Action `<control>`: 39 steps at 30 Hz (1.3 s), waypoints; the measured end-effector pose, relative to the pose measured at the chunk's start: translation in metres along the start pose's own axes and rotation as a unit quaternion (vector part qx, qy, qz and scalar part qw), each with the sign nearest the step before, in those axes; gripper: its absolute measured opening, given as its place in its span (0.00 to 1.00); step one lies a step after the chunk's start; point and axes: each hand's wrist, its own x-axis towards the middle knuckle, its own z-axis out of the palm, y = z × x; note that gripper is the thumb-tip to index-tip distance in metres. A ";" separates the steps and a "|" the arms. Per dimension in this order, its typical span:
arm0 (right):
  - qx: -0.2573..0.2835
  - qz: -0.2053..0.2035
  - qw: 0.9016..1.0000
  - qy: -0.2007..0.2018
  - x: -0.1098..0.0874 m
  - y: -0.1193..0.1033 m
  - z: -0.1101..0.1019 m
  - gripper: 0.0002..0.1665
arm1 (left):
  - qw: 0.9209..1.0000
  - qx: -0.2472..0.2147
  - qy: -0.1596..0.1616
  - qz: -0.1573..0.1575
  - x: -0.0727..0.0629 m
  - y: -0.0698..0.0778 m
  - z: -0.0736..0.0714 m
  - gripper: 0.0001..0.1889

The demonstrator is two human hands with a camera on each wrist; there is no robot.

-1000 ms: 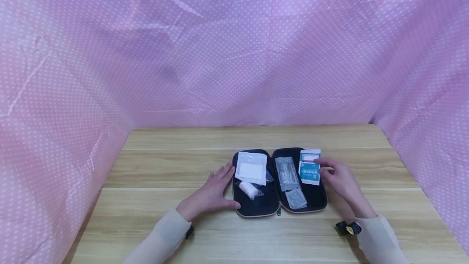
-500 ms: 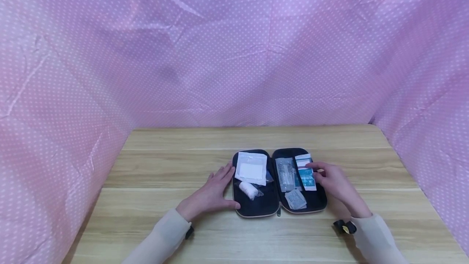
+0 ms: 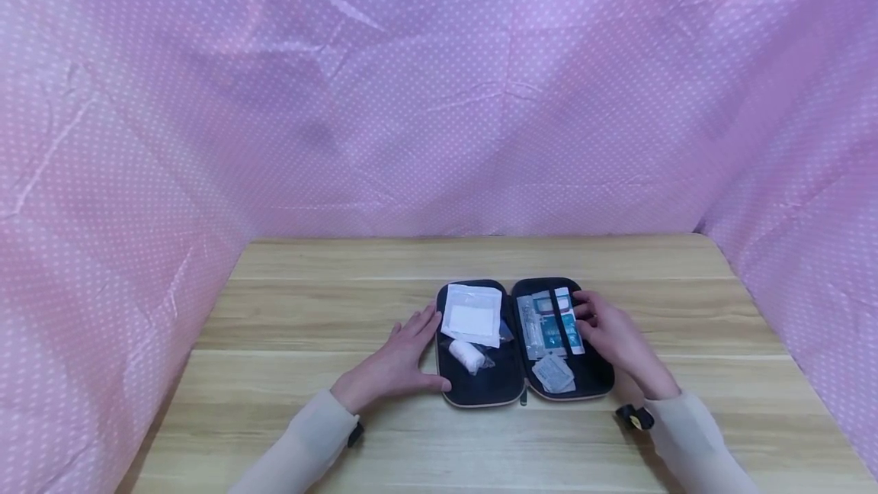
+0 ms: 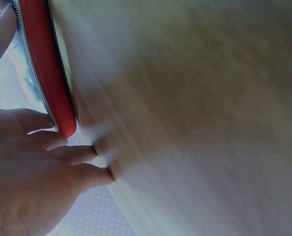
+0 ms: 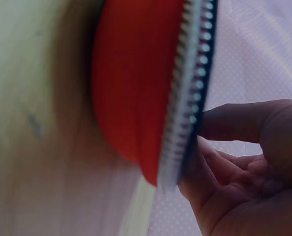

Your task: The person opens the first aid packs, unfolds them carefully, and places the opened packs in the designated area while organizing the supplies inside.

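A zippered first-aid case (image 3: 504, 383) lies unfolded on the table, black inside, with a red outer shell (image 4: 45, 69) in the left wrist view. My left hand (image 3: 398, 364) rests along its left edge, fingers spread. In the right half, a teal-and-white packet (image 3: 571, 330) sits under a black elastic strap (image 3: 559, 320). My right hand (image 3: 617, 334) pinches the packet's right edge with curled fingers. In the right wrist view, the zipper rim (image 5: 187, 98) hides the fingertips of the right hand (image 5: 249, 167).
A white gauze packet (image 3: 472, 317) and a wrapped white roll (image 3: 466, 357) lie in the case's left half. The right half also holds a clear packet (image 3: 530, 326) and small silvery sachets (image 3: 554, 373). Wooden table (image 3: 343, 280) surrounds the case; pink dotted cloth (image 3: 439, 136) hangs behind.
The right hand has moved left, sliding the teal-and-white packet from the case's right edge to beneath the strap. The left hand has stayed at the case's left edge.
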 end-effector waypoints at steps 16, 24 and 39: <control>-0.021 -0.007 1.000 -0.009 0.011 -0.007 0.012 0.23 | 1.000 0.001 -0.002 0.001 0.000 -0.001 -0.001 0.61; -0.025 0.003 1.000 -0.010 0.011 -0.011 0.015 0.22 | 1.000 0.005 0.003 0.015 -0.001 -0.003 0.000 0.61; -0.007 -0.001 1.000 0.015 0.008 -0.009 0.007 0.19 | 1.000 0.002 0.001 0.015 -0.001 -0.002 -0.001 0.62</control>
